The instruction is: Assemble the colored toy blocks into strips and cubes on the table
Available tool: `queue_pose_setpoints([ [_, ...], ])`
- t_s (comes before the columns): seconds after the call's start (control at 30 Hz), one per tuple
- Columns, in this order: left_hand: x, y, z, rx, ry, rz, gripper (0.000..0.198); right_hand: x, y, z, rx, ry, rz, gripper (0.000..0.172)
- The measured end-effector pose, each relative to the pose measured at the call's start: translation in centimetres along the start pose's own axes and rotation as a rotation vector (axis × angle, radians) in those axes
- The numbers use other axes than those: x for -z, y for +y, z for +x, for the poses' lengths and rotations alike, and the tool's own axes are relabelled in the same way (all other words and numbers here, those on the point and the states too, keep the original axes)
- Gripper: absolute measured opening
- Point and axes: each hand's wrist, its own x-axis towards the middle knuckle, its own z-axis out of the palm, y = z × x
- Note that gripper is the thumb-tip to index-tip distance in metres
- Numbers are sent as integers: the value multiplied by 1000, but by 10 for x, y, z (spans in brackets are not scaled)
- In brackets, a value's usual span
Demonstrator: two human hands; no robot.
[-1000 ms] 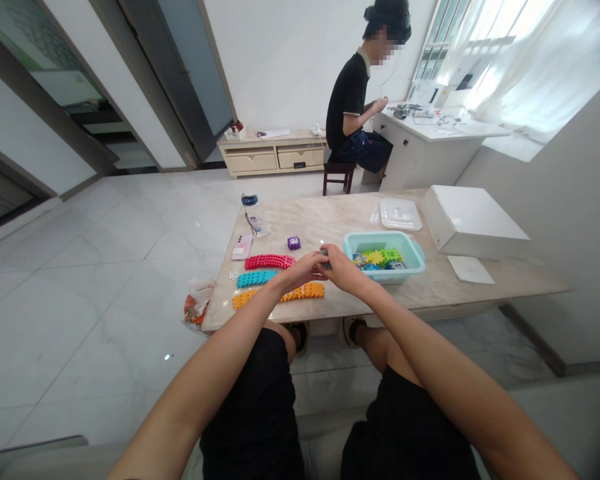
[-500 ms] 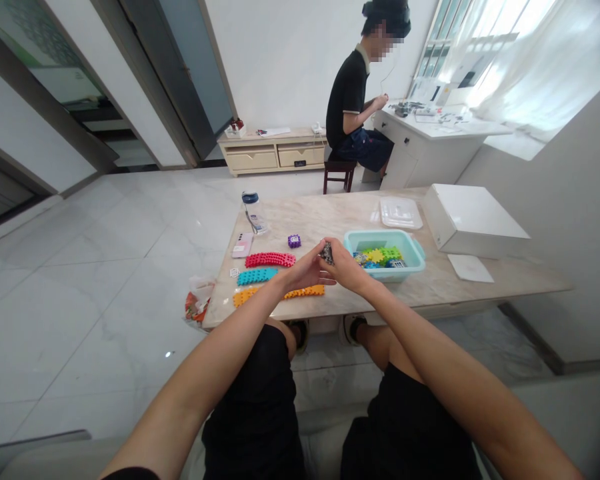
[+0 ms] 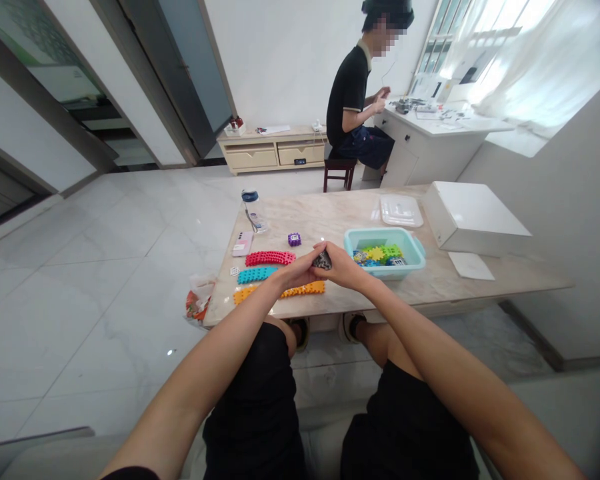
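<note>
Above the near edge of the table, both of my hands are closed around a dark grey, knobbly stack of toy blocks [image 3: 323,260]. My left hand [image 3: 300,269] grips it from the left, and my right hand [image 3: 345,268] wraps its right side. Fingers cover much of the stack, so its full shape is hidden. Beyond and left of my hands lie a red studded strip [image 3: 270,258], a blue one [image 3: 255,275] and an orange one [image 3: 307,289], the last two partly behind my left arm. A purple block cube [image 3: 294,239] sits farther back.
Right of my hands stands a light-green basket [image 3: 418,257] of colourful blocks [image 3: 377,254]. Around the table [image 3: 320,213] are a water bottle [image 3: 253,212], a phone [image 3: 243,244], a clear lid [image 3: 401,211] and a white box [image 3: 475,210]. A person [image 3: 353,93] sits at a desk behind.
The grey stack has turned in my hands and shows a broader face. My fingers have closed in around it, a little lower. The seated person's hands have shifted slightly.
</note>
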Motion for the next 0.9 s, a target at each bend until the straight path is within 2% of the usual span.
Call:
queue_pose_setpoints([
  [0.2, 7, -3, 8, -5, 30, 8, 38, -2, 4, 0, -21, 19, 41, 64],
  [0.3, 7, -5, 9, -8, 41, 30, 41, -1, 7, 2, -36, 18, 52, 58],
  [0.43, 6, -5, 8, -18, -28, 1, 46, 5, 7, 4, -52, 46, 61, 54],
  [0.6, 9, -2, 9, -15, -43, -113, 41, 10, 0, 4, 40, 30, 88, 56],
  [0.7, 11, -3, 9, -33, -44, -101, 37, 8, -2, 2, 76, 13, 71, 54],
  [0.9, 8, -6, 10, -79, -32, -31, 40, 2, 2, 3, 54, 49, 75, 66],
])
